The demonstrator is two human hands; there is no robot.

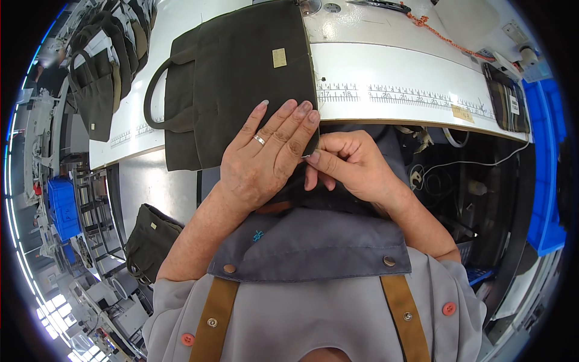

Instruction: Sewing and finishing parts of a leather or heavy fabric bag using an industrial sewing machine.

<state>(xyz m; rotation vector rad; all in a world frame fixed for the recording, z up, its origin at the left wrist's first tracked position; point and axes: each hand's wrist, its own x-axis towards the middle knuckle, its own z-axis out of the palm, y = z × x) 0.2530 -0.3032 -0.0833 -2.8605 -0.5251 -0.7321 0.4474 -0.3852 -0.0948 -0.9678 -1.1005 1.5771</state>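
A dark olive-brown fabric bag (241, 54) lies flat on the white table, its looped handle (154, 93) pointing left and a small yellowish label on its upper face. My left hand (259, 151) rests flat on the bag's near right part, fingers stretched out, a ring on one finger. Close beside its fingertips, at the bag's near right corner, my right hand (353, 163) is closed in a pinch of thumb and curled forefinger. A tiny whitish bit shows at the thumb tip; what the pinch holds is too small to make out.
A printed ruler strip (410, 96) runs along the table's front edge. Snips (383, 6) on an orange cord lie at the back. Several similar bags (96, 78) are piled at far left, another (151, 241) lower left. A striped pouch (506, 99) and blue bins (543, 163) are at right.
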